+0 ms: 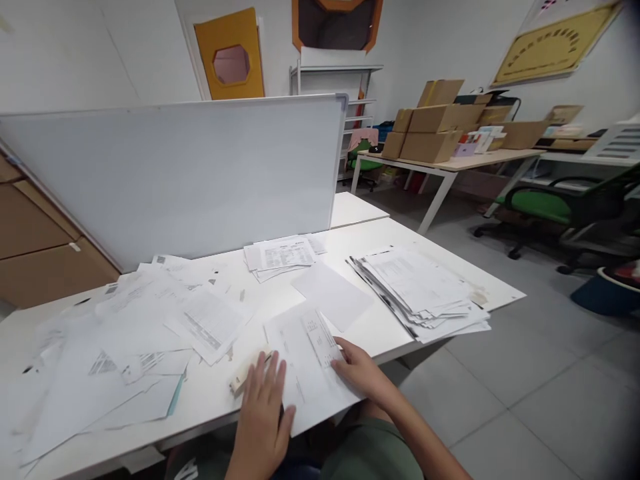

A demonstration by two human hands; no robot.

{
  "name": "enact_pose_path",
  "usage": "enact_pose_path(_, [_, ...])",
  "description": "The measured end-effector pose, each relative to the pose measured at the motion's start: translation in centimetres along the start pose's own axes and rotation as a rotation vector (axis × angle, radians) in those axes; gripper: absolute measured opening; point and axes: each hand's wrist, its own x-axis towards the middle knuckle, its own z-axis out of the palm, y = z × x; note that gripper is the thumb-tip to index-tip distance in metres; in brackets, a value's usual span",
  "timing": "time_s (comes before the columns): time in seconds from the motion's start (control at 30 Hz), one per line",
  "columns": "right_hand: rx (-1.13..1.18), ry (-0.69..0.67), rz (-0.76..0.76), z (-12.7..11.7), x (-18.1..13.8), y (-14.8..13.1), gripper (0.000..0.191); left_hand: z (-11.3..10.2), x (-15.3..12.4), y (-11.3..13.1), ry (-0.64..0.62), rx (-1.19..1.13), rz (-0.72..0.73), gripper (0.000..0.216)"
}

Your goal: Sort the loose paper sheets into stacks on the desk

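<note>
A white printed sheet [300, 373] lies at the near edge of the white table [430, 243], with a narrow slip [320, 337] on top of it. My left hand [263, 407] rests flat on the sheet's left side, fingers stretched out, right beside a cream stapler [241, 378]. My right hand [361, 371] lies on the sheet's right edge, its fingertips touching the slip; its fingers are slightly curled and hold nothing that I can see.
Loose papers [135, 333] are scattered over the table's left half. A thick paper stack [420, 290] sits at the right, a smaller pile [283, 255] at the back. A whiteboard [180, 173] leans behind. Cardboard boxes [435, 123] and green chairs [555, 207] stand further right.
</note>
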Motion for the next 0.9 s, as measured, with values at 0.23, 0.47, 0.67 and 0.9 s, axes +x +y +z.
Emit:
enact_pose_path(0.23, [-0.193, -0.024, -0.008, 0.1, 1.1, -0.6, 0.036, 2.0, -0.1, -2.0, 0.01, -0.015, -0.264, 0.061])
enact_pose_path(0.47, [-0.23, -0.056, 0.021, 0.7, 0.5, -3.1, 0.032, 2.6, 0.0, -3.9, 0.047, 0.058, -0.055, 0.056])
enact_pose_path(0.67, [-0.209, 0.02, 0.034, 1.7, -0.9, -4.2, 0.034, 2.8, 0.0, -3.9, 0.105, 0.125, 0.006, 0.057])
enact_pose_path(0.9, [-0.405, 0.125, -0.03, -1.9, -1.4, -4.9, 0.04, 0.7, 2.5, -7.2, 0.044, -0.061, -0.13, 0.044])
